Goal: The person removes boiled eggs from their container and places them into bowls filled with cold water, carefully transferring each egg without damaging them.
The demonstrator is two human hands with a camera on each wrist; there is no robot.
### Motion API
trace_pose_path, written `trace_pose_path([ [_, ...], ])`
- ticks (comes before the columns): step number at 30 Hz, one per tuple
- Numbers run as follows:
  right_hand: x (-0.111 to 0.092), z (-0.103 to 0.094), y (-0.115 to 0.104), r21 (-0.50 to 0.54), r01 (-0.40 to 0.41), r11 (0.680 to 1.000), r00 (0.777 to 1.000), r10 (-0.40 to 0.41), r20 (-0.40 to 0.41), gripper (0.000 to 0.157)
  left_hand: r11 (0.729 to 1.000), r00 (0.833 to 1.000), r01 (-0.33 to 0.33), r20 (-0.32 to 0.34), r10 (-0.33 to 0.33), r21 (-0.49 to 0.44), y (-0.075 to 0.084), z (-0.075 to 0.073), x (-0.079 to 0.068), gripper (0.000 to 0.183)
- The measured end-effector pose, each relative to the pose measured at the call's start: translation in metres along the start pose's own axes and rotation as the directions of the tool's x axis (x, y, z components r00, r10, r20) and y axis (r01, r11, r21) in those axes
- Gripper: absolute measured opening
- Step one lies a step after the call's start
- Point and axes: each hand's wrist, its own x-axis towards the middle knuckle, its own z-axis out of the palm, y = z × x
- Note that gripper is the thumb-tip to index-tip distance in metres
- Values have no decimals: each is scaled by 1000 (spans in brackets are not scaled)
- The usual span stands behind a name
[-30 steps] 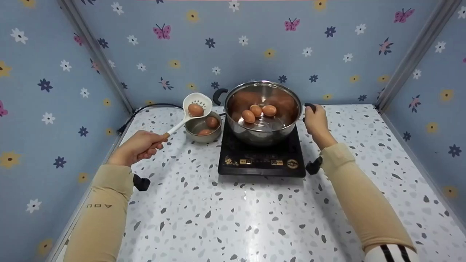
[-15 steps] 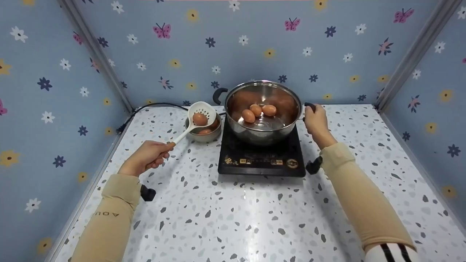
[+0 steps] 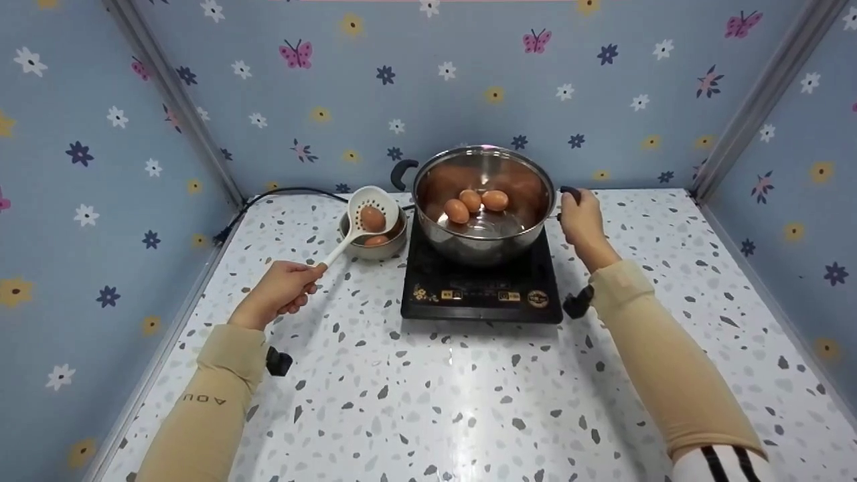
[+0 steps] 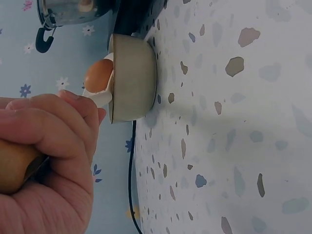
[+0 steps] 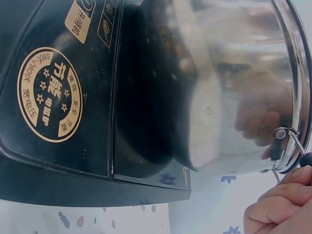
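Note:
My left hand (image 3: pixel 281 293) grips the wooden handle of a white slotted spoon (image 3: pixel 337 252). A brown egg (image 3: pixel 372 219) lies in the spoon's perforated head, which overlaps the small beige bowl (image 3: pixel 373 254). From the left wrist view, the spoon's head is at the bowl's rim with the egg (image 4: pixel 99 75) in it. Another egg (image 3: pixel 376 240) shows inside the bowl; the spoon hides part of the interior. With its fingers curled, my right hand (image 3: pixel 584 224) holds the black side handle (image 3: pixel 570 194) of a steel pot (image 3: pixel 482 249). Three brown eggs (image 3: pixel 456 211) lie in the pot.
Under the pot is a black induction cooktop (image 3: pixel 482 312) with gold markings. A black cable (image 3: pixel 294 190) runs along the back left of the speckled table (image 3: pixel 448 402). Flower-patterned panels (image 3: pixel 442 100) enclose the back and both sides. The pot's other handle (image 3: pixel 402 175) points toward the bowl.
My left hand has moved right and toward me, bringing the spoon and its egg from the bowl's back left to over the bowl. The right hand keeps its hold on the pot handle.

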Motion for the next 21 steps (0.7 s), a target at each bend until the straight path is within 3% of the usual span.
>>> trace_pose_path([
  [21, -1, -1, -1, -3, -9, 1000, 1000, 9, 12, 52, 985, 998, -23, -61, 34, 171, 15, 0, -8, 41],
])
